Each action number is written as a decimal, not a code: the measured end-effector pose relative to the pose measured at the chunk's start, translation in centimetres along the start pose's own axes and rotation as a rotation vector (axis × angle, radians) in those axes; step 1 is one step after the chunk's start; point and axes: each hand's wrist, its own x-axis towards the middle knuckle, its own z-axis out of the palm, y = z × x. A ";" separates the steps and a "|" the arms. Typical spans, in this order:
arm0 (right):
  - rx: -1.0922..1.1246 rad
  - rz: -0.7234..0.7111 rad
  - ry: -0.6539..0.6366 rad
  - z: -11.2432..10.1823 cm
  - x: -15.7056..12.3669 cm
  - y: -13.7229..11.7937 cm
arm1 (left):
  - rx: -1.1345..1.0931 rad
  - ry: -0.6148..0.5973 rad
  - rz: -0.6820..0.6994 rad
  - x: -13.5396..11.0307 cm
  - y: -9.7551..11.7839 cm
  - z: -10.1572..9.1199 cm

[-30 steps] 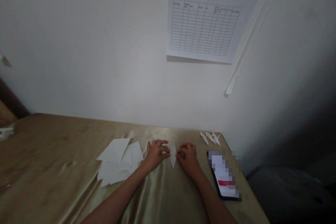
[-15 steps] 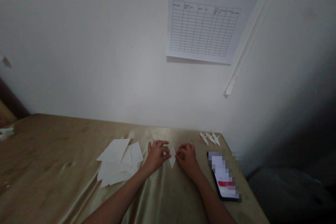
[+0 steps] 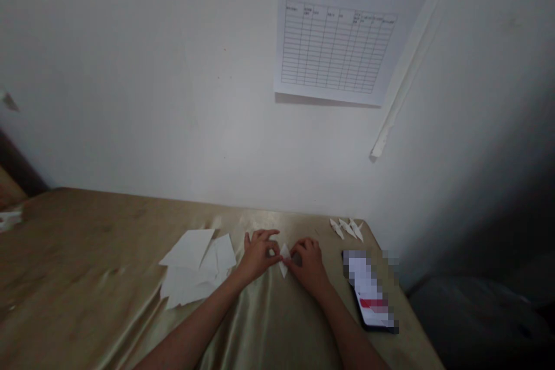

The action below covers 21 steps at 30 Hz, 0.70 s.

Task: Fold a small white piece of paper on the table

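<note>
A small white folded paper [image 3: 284, 252], a narrow diamond in outline, lies on the cloth-covered table between my hands. My left hand [image 3: 261, 250] pinches its left edge with thumb and forefinger, the other fingers raised. From the other side my right hand [image 3: 309, 259] reaches in, its thumb pressed on the middle of the diamond and its fingers curled. The two thumbs nearly meet there and hide part of the folds.
Loose white paper sheets [image 3: 191, 272] lie in a pile to the left. Three small folded paper pieces [image 3: 347, 229] sit near the far right corner, with a phone [image 3: 370, 295] nearer. A printed table sheet [image 3: 338, 40] hangs on the wall behind the gold tablecloth [image 3: 108, 231].
My right thumb has moved left onto the middle of the folded paper, closer to my left thumb. My left hand has hardly moved.
</note>
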 end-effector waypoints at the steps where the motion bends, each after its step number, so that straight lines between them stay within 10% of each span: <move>1: -0.007 0.008 0.000 0.0 0.0 -0.1 | 0.005 -0.005 0.001 0.0 -0.1 0.0; 21: 0.001 0.028 -0.078 -1.3 -0.6 -0.4 | 0.013 -0.016 -0.032 0.1 -0.3 -0.2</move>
